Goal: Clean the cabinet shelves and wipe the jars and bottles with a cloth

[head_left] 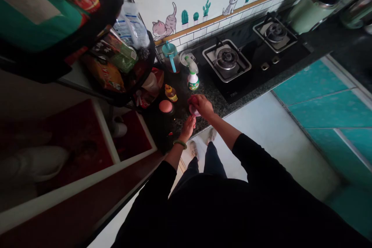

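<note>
Over the dark speckled counter (183, 105), both my hands meet at a small pink cup-like vessel (195, 111). My left hand (189, 124), with a green bangle at the wrist, is closed around what looks like its handle. My right hand (204, 106) is closed above the vessel on something reddish-pink (192, 100), too small to name. To the left lies a round pink lid-like piece (165, 106), beside a small brown bottle with a yellow cap (171, 93). Behind my hands stands a white and green spray bottle (193, 77).
A teal-lidded pitcher (171, 58) stands by the tiled wall. To the right is a gas hob (244, 81) with two burners, then a green kettle-like container (310, 11). A black tiered rack (116, 97) full of food packets rises on the left.
</note>
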Available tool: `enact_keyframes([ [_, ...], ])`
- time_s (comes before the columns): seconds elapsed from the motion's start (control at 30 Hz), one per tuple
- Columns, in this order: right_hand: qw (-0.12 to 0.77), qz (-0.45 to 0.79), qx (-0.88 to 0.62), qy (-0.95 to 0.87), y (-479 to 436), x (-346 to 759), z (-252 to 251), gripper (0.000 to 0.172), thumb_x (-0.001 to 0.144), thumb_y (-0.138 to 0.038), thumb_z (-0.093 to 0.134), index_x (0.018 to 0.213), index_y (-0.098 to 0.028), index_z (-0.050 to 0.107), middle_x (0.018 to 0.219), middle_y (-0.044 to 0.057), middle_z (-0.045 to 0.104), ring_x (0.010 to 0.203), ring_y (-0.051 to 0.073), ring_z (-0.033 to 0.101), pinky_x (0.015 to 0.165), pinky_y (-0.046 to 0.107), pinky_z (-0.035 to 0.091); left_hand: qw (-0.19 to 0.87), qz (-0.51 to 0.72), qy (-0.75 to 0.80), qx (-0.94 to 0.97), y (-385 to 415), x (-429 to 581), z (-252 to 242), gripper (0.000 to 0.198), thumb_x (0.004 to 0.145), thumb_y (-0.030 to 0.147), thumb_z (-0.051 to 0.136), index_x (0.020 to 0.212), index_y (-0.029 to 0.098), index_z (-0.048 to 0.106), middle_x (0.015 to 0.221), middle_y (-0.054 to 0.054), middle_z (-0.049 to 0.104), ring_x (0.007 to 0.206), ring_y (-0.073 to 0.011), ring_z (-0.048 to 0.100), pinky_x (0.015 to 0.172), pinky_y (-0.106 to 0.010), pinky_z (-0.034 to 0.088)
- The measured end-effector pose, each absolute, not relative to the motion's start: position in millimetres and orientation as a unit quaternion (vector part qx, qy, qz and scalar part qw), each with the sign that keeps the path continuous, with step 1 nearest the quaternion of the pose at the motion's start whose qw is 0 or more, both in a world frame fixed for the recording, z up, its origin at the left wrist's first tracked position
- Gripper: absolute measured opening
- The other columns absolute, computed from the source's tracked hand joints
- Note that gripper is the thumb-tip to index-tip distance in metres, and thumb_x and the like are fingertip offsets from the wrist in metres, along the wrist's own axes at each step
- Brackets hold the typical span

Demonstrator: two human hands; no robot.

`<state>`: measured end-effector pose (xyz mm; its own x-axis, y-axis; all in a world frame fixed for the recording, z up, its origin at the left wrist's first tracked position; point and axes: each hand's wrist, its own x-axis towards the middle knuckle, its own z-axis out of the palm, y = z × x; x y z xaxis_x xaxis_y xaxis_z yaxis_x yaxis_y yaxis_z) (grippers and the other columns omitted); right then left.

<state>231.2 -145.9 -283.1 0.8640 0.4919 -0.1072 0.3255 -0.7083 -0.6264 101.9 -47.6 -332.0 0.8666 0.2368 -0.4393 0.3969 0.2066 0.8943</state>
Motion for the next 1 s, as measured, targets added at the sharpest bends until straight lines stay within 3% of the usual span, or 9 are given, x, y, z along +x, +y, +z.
enact_keyframes([
  [0.1, 0.295, 0.157, -0.931, -0.145, -149, 250, -275, 0.048, 0.103, -0.033, 0.056, 0.149, -0.017, 0.058, 0.137, 0.016, 0.066, 0.122, 0.03, 0.063, 0.108, 0.042, 0.05, 0.735, -0.055, 0.251, 0.627, -47, 103, -330, 0.055, 0.093, 0.07, 0.064, 0.07, 0.022, 0.048, 0.066, 0.003, 0.044, 0.061, -0.0118, 0.04, 0.057, -0.026, 0.036],
  [0.2, 0.311, 0.109, -0.935, -0.129, -156, 254, -264, 0.048, 0.103, -0.027, 0.052, 0.148, -0.013, 0.056, 0.141, 0.018, 0.064, 0.127, 0.03, 0.058, 0.112, 0.042, 0.046, 0.738, -0.06, 0.253, 0.623, -44, 104, -326, 0.055, 0.091, 0.069, 0.067, 0.07, 0.022, 0.048, 0.066, 0.003, 0.045, 0.06, -0.0113, 0.04, 0.057, -0.025, 0.035],
  [0.33, 0.307, 0.043, -0.909, -0.279, -158, 222, -260, 0.043, 0.103, -0.032, 0.056, 0.145, -0.022, 0.063, 0.156, 0.009, 0.059, 0.143, 0.033, 0.042, 0.123, 0.049, 0.034, 0.744, -0.07, 0.266, 0.609, -42, 107, -324, 0.05, 0.09, 0.062, 0.069, 0.07, 0.022, 0.048, 0.067, 0.003, 0.046, 0.061, -0.0111, 0.041, 0.059, -0.024, 0.037],
  [0.43, 0.272, 0.07, -0.909, -0.308, -158, 193, -268, 0.039, 0.105, -0.034, 0.055, 0.142, -0.029, 0.067, 0.162, 0.002, 0.056, 0.147, 0.035, 0.036, 0.12, 0.056, 0.031, 0.75, -0.08, 0.28, 0.595, -42, 111, -323, 0.043, 0.091, 0.054, 0.068, 0.07, 0.022, 0.048, 0.066, 0.003, 0.046, 0.061, -0.0115, 0.041, 0.059, -0.025, 0.037],
  [0.67, 0.274, 0.075, -0.881, -0.379, -208, 183, -291, 0.036, 0.107, -0.029, 0.053, 0.138, -0.03, 0.071, 0.161, -0.001, 0.057, 0.151, 0.029, 0.037, 0.125, 0.049, 0.029, 0.756, -0.06, 0.305, 0.576, -46, 112, -320, 0.035, 0.091, 0.049, 0.069, 0.077, 0.021, 0.052, 0.071, 0.002, 0.053, 0.064, -0.011, 0.044, 0.062, -0.022, 0.04],
  [0.87, 0.327, 0.003, -0.878, -0.349, -239, 191, -294, 0.025, 0.101, -0.021, 0.06, 0.118, -0.024, 0.078, 0.143, 0.006, 0.071, 0.13, 0.029, 0.056, 0.116, 0.047, 0.045, 0.767, -0.068, 0.325, 0.549, -47, 116, -325, 0.045, 0.088, 0.057, 0.075, 0.073, 0.02, 0.054, 0.068, 0.004, 0.053, 0.06, -0.0089, 0.045, 0.061, -0.021, 0.04],
  [1.0, 0.372, -0.075, -0.892, -0.247, -215, 173, -286, 0.037, 0.09, -0.011, 0.062, 0.124, -0.021, 0.073, 0.139, 0.011, 0.071, 0.128, 0.03, 0.059, 0.113, 0.05, 0.047, 0.784, -0.072, 0.341, 0.514, -50, 118, -328, 0.052, 0.092, 0.069, 0.064, 0.078, 0.02, 0.061, 0.065, 0.002, 0.055, 0.059, -0.0109, 0.05, 0.061, -0.024, 0.045],
])
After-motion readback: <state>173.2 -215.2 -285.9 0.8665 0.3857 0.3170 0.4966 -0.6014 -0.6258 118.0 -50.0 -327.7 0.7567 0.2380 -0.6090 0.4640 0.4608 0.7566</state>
